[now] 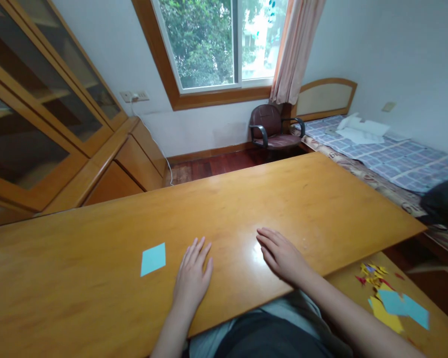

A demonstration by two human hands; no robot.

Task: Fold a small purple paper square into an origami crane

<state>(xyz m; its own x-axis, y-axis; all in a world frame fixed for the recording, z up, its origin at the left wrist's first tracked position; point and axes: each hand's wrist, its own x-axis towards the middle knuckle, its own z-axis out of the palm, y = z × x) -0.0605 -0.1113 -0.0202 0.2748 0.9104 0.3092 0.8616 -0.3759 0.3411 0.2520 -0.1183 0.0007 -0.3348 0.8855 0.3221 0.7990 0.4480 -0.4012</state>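
My left hand (193, 274) lies flat on the wooden table (108, 298), fingers stretched out and holding nothing. To its left, a short gap away, is a light blue square of paper (153, 259). My right hand (281, 253) rests on the tabletop to the right, palm down, with its fingers extended and the thumb tucked partly beneath. Nothing shows in it. Bare tabletop lies between the two hands.
A lower surface at the right holds blue paper sheets (393, 302), yellow paper (386, 315) and small folded paper pieces (373, 272). Beyond the table stand a chair (267, 122), a bed (395, 154) and a glass-fronted cabinet (97, 159).
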